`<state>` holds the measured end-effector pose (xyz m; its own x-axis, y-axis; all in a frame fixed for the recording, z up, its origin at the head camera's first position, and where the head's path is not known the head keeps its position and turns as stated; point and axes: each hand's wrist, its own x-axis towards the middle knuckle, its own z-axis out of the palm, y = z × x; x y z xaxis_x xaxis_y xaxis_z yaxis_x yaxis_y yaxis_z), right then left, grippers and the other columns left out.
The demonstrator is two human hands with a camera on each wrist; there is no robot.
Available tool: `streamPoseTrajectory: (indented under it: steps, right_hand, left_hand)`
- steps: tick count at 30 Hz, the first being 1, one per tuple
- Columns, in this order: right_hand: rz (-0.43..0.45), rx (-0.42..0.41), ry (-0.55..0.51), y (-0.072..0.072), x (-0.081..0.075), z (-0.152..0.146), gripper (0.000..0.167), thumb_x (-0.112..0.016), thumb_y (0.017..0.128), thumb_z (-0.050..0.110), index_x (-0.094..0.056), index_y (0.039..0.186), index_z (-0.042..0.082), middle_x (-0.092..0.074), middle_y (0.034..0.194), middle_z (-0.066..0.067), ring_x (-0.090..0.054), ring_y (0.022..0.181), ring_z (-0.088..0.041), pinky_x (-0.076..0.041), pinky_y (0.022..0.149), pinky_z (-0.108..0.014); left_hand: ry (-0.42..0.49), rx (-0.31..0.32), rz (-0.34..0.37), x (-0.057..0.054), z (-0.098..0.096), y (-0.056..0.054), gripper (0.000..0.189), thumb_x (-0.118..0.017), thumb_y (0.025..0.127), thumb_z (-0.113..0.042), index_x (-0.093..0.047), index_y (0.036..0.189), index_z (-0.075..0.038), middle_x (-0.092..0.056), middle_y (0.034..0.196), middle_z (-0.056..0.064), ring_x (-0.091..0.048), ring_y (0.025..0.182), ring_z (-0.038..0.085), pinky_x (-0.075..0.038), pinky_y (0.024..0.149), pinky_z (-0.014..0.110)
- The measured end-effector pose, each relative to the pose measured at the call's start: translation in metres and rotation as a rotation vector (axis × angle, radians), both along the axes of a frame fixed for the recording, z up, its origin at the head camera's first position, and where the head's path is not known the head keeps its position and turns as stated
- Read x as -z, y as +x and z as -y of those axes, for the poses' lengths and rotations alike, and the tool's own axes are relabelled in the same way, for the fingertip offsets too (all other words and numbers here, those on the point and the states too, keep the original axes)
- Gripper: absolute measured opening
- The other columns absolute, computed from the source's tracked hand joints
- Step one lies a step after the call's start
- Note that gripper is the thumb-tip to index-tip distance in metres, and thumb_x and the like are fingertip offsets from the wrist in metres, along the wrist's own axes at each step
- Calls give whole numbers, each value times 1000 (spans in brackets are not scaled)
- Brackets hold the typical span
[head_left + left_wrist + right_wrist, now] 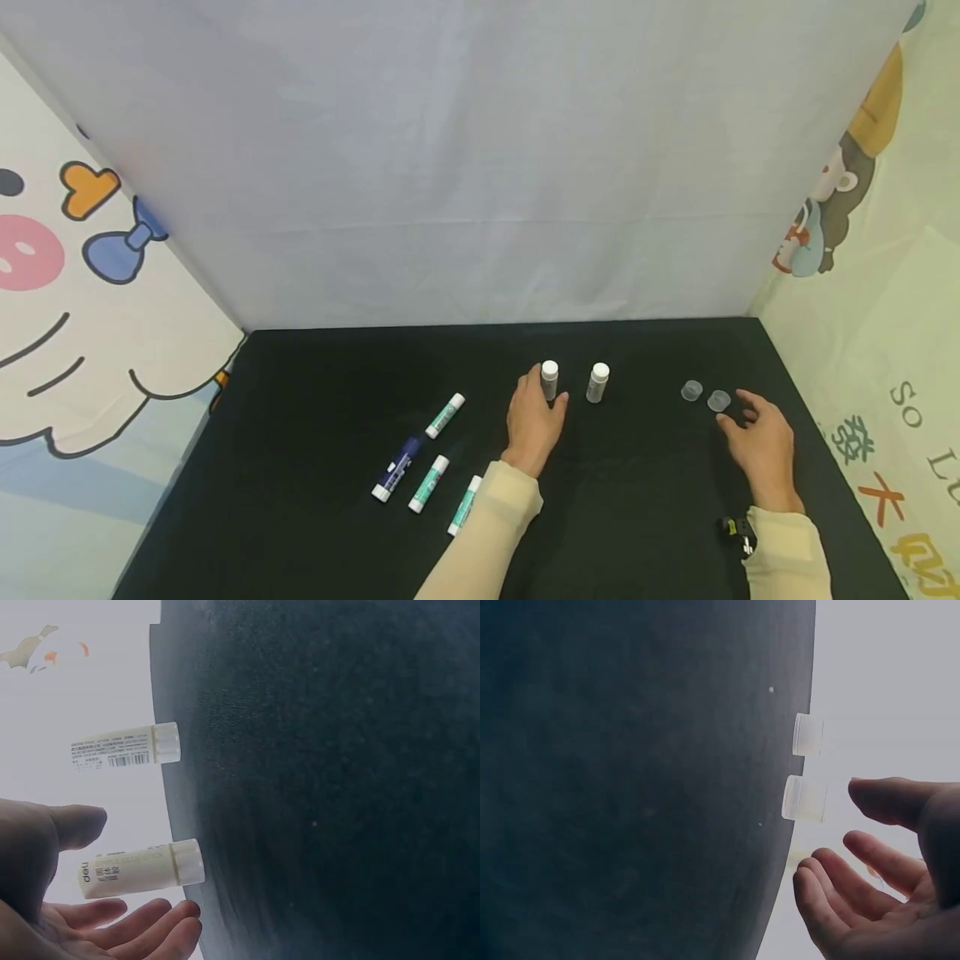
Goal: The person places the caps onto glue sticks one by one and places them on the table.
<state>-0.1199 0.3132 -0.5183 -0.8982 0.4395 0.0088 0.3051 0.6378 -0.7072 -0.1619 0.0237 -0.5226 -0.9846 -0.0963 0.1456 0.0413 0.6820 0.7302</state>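
Note:
Two clear glue sticks with white tops stand upright on the black table. My left hand (pixel 534 423) is around the left glue stick (pixel 550 385), its thumb on one side and its fingers on the other, loosely spread. The right glue stick (pixel 597 385) is a short way from that thumb. In the left wrist view the nearer glue stick (pixel 135 870) shows between thumb and fingers, printed with a label. At the right, two small translucent round cups sit side by side. My right hand (pixel 763 446) reaches beside the nearer cup (pixel 718 402), thumb and fingers apart; the farther cup (pixel 692 390) lies left of it.
Left of my left arm lie three green-and-white tubes, one farther back (pixel 446 416), one in the middle (pixel 429 484) and one by my sleeve (pixel 465 506). A dark blue tube (pixel 397 469) lies with them. A pale cloth wall (pixel 480 250) rises behind the black table (pixel 300 500).

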Motion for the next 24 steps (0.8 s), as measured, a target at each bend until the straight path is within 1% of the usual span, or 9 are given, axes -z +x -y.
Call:
streamPoseTrajectory:
  steps: [3,6,9,13,15,18,21,24]
  right_hand:
    - [34,-29,6,-4,-1,-2,54,-66,99,4,-49,148,-10,-46,146,-42,-53,129,-60,-47,101,-68]
    - [48,-57,19,-8,-2,-3,52,-67,98,5,-50,146,-10,-49,143,-43,-55,128,-59,-48,99,-68]
    - [54,-85,39,-11,-3,-4,51,-67,98,5,-52,144,-11,-54,138,-43,-57,125,-58,-49,97,-68]
    - [65,-112,69,-14,-3,-3,49,-68,98,5,-53,142,-11,-58,133,-43,-60,121,-58,-50,94,-67]
    - [58,-114,79,-14,-2,-3,46,-68,98,4,-55,139,-12,-60,130,-42,-62,118,-57,-51,92,-66]
    - [35,-101,77,-14,-1,-2,38,-69,97,1,-60,131,-12,-63,125,-40,-64,113,-56,-53,89,-64]
    - [2,-85,74,-15,-1,-1,31,-72,94,-1,-63,122,-13,-66,119,-39,-67,107,-54,-54,85,-63]
    - [-14,-80,81,-14,0,-1,30,-75,92,0,-64,117,-13,-68,115,-38,-68,102,-53,-54,81,-61]
  left_hand:
    - [6,-4,13,1,-1,-2,57,-78,97,-18,-56,146,0,-67,134,20,-67,122,37,-55,100,52]
    - [2,-5,9,2,-1,-5,55,-78,97,-17,-58,144,0,-68,130,20,-69,119,37,-56,98,51]
    - [1,-7,-18,3,-1,-7,49,-78,96,-15,-61,140,0,-70,124,20,-70,114,37,-57,95,52]
    - [15,-20,-55,6,0,-8,37,-78,96,-12,-66,128,1,-73,117,19,-73,108,38,-58,90,52]
    - [21,-26,-64,7,0,-9,31,-77,96,-11,-68,123,1,-74,113,18,-74,104,37,-58,87,52]
    - [27,-30,-73,7,0,-11,25,-77,96,-10,-70,118,0,-75,109,17,-74,99,35,-58,84,50]
    - [29,-32,-76,8,0,-12,22,-76,96,-9,-70,115,0,-75,105,16,-75,96,34,-58,82,49]
    - [36,-31,-66,7,1,-12,22,-76,96,-9,-70,114,1,-75,105,16,-75,96,35,-58,82,50]
